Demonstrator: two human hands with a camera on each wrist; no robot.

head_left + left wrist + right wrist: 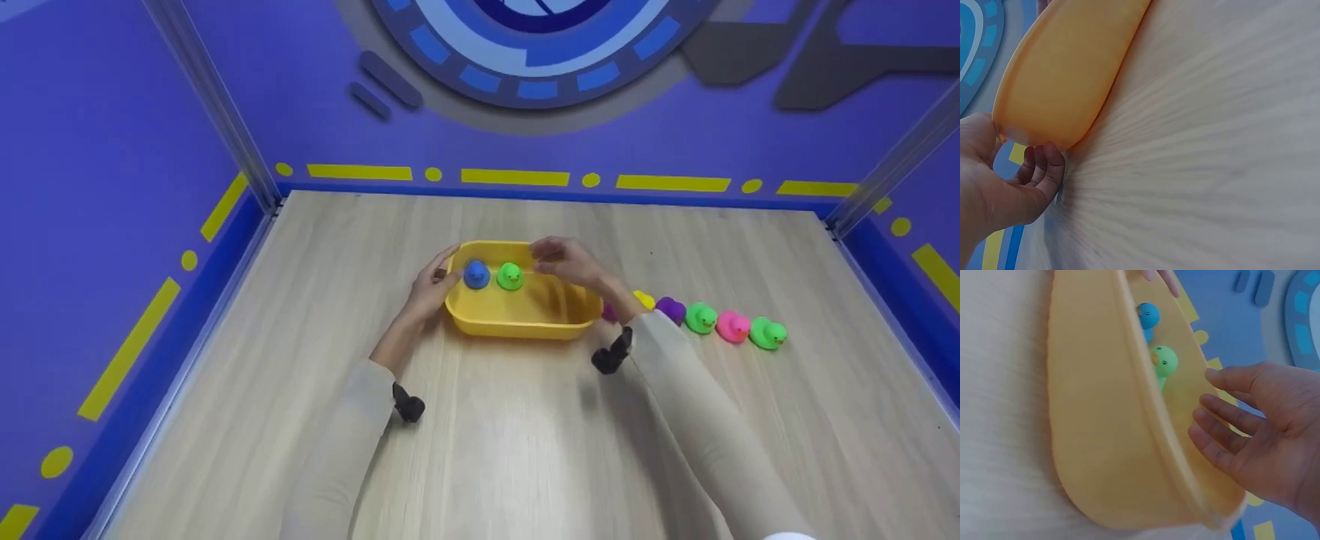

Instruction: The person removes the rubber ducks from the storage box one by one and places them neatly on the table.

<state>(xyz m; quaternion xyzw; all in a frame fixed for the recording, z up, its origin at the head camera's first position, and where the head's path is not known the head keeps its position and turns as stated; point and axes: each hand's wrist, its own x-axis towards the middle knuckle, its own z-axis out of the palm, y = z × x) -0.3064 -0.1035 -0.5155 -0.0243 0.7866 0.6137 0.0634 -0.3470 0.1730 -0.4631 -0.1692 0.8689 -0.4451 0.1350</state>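
A yellow plastic basin (pixel 525 330) sits on the wooden table in the head view. Inside, towards its left, are a blue rubber duck (pixel 476 275) and a green rubber duck (pixel 510 277), side by side. My left hand (pixel 431 290) grips the basin's left end, thumb at the rim and fingers against the outer wall, as the left wrist view shows. Over the right part of the basin hovers my right hand (pixel 571 262). Its fingers (pixel 1230 413) are loosely extended and hold nothing, a little away from the green duck.
Right of the basin runs a row of rubber ducks: yellow (pixel 643 298), purple (pixel 670 310), green (pixel 700 318), pink (pixel 733 327) and green (pixel 768 334). My right wrist partly hides a magenta one (pixel 610 312). Blue panels (pixel 525 142) wall the table's back and sides.
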